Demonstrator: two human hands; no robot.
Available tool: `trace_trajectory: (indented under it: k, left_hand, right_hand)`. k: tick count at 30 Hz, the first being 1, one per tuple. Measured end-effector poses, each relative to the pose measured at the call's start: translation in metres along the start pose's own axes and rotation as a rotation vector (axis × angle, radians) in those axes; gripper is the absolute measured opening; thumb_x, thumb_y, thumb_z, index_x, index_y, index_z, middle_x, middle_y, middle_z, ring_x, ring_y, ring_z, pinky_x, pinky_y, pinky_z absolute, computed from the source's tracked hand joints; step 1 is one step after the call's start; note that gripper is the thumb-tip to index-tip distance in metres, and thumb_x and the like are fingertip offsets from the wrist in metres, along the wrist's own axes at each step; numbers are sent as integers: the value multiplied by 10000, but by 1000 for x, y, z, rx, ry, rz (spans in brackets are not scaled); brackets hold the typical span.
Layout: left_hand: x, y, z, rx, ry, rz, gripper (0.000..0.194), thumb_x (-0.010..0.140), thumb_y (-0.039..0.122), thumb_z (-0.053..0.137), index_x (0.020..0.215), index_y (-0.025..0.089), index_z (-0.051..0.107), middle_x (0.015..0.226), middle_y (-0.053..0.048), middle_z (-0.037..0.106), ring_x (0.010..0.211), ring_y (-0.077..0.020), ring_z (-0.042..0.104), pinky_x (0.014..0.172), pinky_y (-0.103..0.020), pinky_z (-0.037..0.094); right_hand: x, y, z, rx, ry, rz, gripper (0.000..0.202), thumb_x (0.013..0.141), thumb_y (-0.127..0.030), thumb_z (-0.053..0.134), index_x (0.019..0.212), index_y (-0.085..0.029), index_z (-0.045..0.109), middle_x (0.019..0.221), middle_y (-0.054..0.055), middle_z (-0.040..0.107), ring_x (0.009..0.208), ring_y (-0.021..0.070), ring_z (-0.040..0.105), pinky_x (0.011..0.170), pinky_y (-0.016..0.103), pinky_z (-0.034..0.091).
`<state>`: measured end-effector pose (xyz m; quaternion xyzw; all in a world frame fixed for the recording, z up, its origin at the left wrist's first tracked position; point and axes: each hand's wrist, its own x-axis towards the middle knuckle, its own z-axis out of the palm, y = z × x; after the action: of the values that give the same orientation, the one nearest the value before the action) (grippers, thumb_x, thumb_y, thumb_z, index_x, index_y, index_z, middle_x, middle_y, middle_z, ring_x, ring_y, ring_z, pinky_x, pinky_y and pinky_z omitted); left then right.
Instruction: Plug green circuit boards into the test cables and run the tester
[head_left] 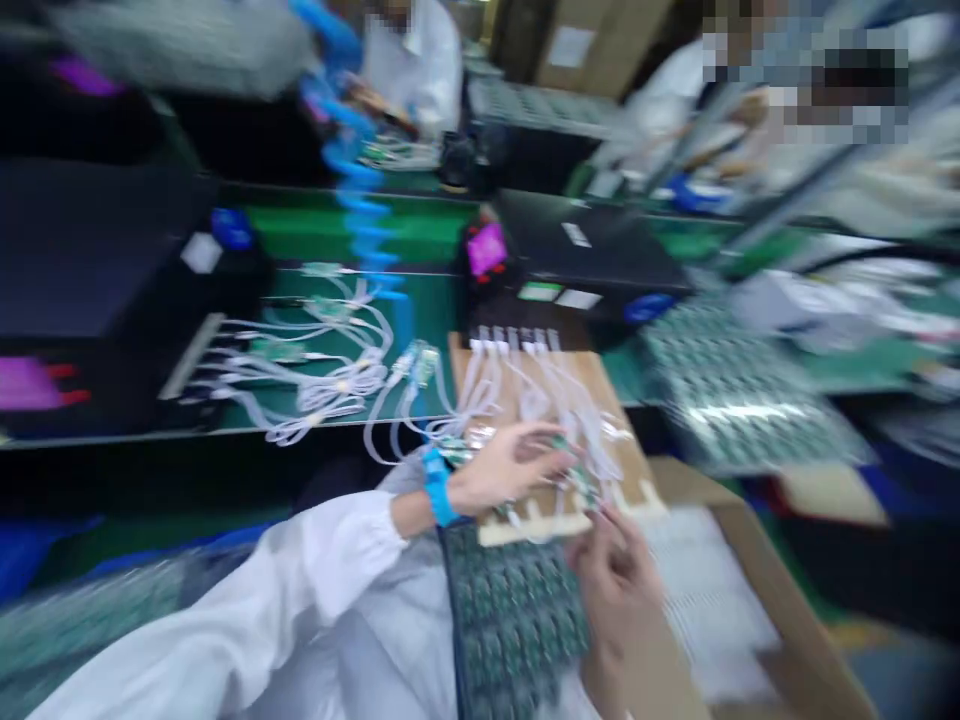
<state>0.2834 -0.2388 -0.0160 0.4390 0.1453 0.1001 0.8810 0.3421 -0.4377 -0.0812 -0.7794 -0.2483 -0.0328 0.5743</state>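
Note:
My left hand, with a blue wrist strap, reaches over a wooden board. Its thumb and fingers close on a small green circuit board. At the lower end of that circuit board, the fingers of my right hand are pinched together; blur hides what is between them. White cables run down the wooden board from a row of plugs at its far edge. More cables with small circuit boards hang by my left wrist.
A tray of circuit boards lies below my hands, beside a cardboard box holding white pieces. Black device boxes stand behind. Bundled white cables lie left; stacked trays are right. A blue coiled hose hangs down. Co-workers sit opposite.

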Motion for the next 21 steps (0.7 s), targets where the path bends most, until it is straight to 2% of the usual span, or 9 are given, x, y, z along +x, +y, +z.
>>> trace_trajectory:
  k: [2,4,7,13,21]
  left_hand:
    - [3,2,2,-34,30,1,516,751,437,891,1147,157,715,1183,-153,756,957,-220,745,964,-418,591]
    - [7,2,1,-25,39,-12,489,767,398,888,1155,158,712,1176,-145,760,952,-208,746,920,-361,608]
    - [9,2,1,18,41,-23,482,797,389,868,1188,160,701,1176,-137,763,943,-192,746,900,-311,611]
    - [6,0,0,88,35,-23,502,837,419,832,1233,158,668,1235,-143,748,979,-198,752,938,-306,602]
    - [8,3,-1,178,21,-37,563,793,470,859,1221,168,653,1246,-127,754,1054,-234,746,909,-315,610]
  right_hand:
    - [5,-9,7,78,-20,67,221,984,-381,668,1100,-197,703,849,38,708,398,90,545,354,226,405]
    - [11,-12,12,151,1,49,182,991,-362,657,1071,-208,713,983,48,690,396,63,550,334,213,404]
    - [14,-12,12,222,5,6,149,1008,-315,637,1071,-213,725,1010,35,636,393,38,553,318,190,395]
    - [13,-10,10,295,14,-35,160,1027,-220,606,1115,-234,738,1020,14,589,421,14,565,333,162,399]
    - [14,-7,10,241,54,-53,180,1020,-204,618,1119,-261,757,1009,18,594,441,16,553,363,181,414]
